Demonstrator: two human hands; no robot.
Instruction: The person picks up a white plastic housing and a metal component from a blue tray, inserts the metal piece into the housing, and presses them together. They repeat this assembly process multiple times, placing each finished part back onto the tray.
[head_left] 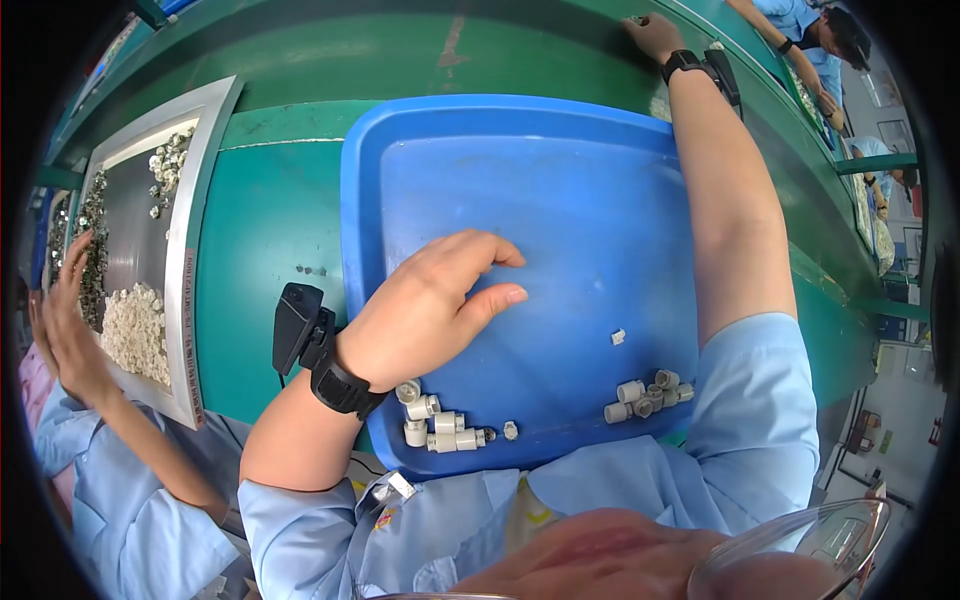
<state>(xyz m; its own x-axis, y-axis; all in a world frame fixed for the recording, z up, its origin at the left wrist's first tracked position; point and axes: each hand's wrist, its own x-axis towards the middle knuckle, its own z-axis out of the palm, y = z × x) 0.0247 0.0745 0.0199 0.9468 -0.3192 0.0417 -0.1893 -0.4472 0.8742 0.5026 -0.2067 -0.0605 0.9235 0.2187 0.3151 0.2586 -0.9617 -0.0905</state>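
A large blue plastic tray [530,110] lies in front of me. Over its left half hovers my left hand [430,295], thumb and bent fingers apart with nothing between them. My right hand [655,38] reaches past the tray's far right corner, onto the green surface. Its fingers are curled together around something small and dark at the tips that I cannot make out. White cylindrical plastic parts [447,424] cluster in the tray's near left corner, and a second group of similar parts [645,396] sits near right. Two small white pieces [618,337] lie loose in the tray.
To the left, a metal-rimmed tray [188,300] holds heaps of small white pieces [137,335] and dark metallic pieces [93,240]. A co-worker's hand [72,330] is beside it. A green ledge [400,50] runs behind the blue tray. Other people [800,45] work at far right.
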